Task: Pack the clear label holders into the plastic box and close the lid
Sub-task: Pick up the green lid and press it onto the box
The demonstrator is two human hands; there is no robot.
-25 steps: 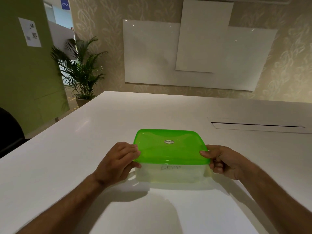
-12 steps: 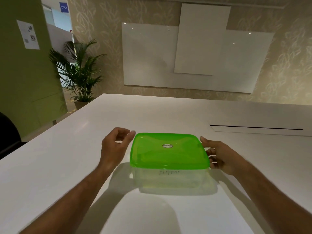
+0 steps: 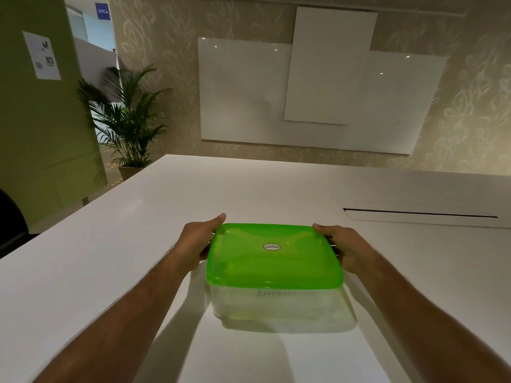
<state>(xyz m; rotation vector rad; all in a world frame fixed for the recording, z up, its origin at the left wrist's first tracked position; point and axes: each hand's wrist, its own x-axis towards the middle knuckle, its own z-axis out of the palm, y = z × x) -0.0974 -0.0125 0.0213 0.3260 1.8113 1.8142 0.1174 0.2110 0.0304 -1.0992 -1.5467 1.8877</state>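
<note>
A clear plastic box (image 3: 276, 302) with handwriting on its front wall stands on the white table (image 3: 110, 258). Its green lid (image 3: 273, 255) lies flat on top, with a round sticker at the centre. My left hand (image 3: 196, 244) holds the box's left side, thumb along the far left corner of the lid. My right hand (image 3: 345, 247) holds the right side, thumb on the far right corner. The fingers of both hands are hidden below the lid's rim. The label holders cannot be made out through the cloudy wall.
A long cable slot (image 3: 420, 214) is set into the table at the back right. A potted palm (image 3: 127, 120) stands on the floor past the table's left corner. A dark chair (image 3: 11, 225) sits at the left edge.
Both hands have left the near corners of the lid and slid further back along the box's sides to the far corners. The left hand was briefly off the box.
</note>
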